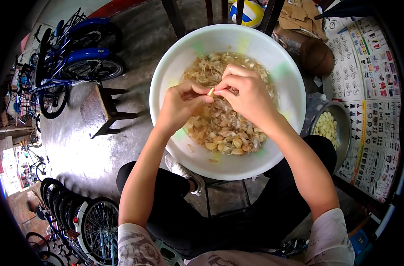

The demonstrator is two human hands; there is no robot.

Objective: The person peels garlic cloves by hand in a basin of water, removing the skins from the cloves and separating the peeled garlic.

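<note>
Between my two hands, over a big white basin, I hold a small garlic clove (211, 92). My left hand (184, 104) pinches it from the left with thumb and fingers. From the other side, the fingertips of my right hand (242, 91) press together at the clove. Below them the white basin (166, 66) holds water with many loose garlic skins (206, 66) floating in it. Unpeeled garlic cloves (231, 144) lie toward the near side of the basin. To the right, a metal bowl (345, 128) contains peeled white garlic cloves (327, 126).
A small wooden stool (95, 111) stands on the floor at left. Bicycles (91, 62) are parked beyond it, with more wheels (100, 226) at lower left. A volleyball (248, 14), a brown ball (316, 56) and cardboard (301, 17) lie at the back. Printed sheets (366, 88) cover the right side.
</note>
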